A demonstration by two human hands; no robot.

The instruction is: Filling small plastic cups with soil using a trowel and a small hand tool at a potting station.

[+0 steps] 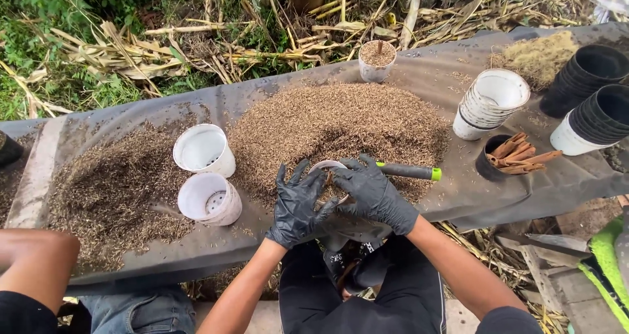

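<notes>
Both my hands wear black gloves and wrap around a small white pot at the near edge of a big pile of brown husk mix. My left hand cups the pot's left side. My right hand covers its right side and top. A tool with a black and green handle lies just behind my right hand on the pile. The pot is mostly hidden by my fingers.
Two empty white pots sit to the left on the grey sheet. A filled pot stands at the back. At the right are stacked white pots, black pots and a black pot of brown sticks. Another person's arm is at the lower left.
</notes>
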